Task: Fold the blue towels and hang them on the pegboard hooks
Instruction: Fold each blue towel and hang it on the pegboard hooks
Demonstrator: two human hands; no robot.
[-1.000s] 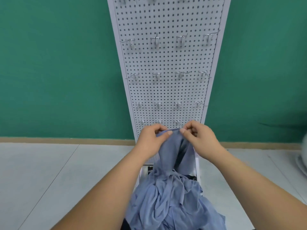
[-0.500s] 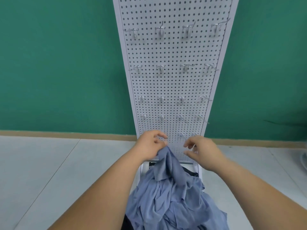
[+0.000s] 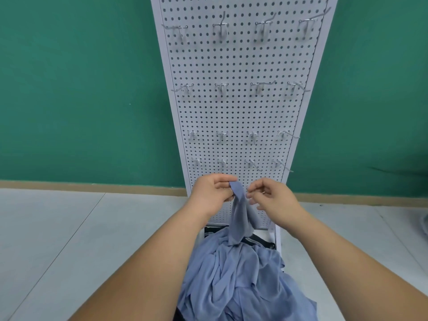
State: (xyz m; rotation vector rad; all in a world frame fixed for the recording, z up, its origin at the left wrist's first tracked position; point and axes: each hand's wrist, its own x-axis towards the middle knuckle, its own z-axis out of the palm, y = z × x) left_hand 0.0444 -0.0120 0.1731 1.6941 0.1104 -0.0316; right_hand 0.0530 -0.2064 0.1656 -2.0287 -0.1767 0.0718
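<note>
A crumpled pile of blue towels (image 3: 243, 279) lies low in the middle, in front of the white pegboard (image 3: 238, 112). My left hand (image 3: 210, 195) pinches the top corner of one blue towel (image 3: 238, 214), which hangs as a narrow strip down to the pile. My right hand (image 3: 273, 200) is just right of that corner, fingers curled and fingertips at the towel's edge. Whether they grip it is unclear. Bare metal hooks (image 3: 221, 89) sit in several rows on the board above my hands.
The pegboard stands against a green wall (image 3: 81, 100) on a pale tiled floor (image 3: 69, 239). A dark container rim (image 3: 261, 243) shows under the pile at the board's foot. A grey object (image 3: 423, 223) is cut off at the right edge.
My right hand let go of the towel's top edge, then came back beside the corner. My left hand kept its pinch, and the towel now hangs as a narrow strip.
</note>
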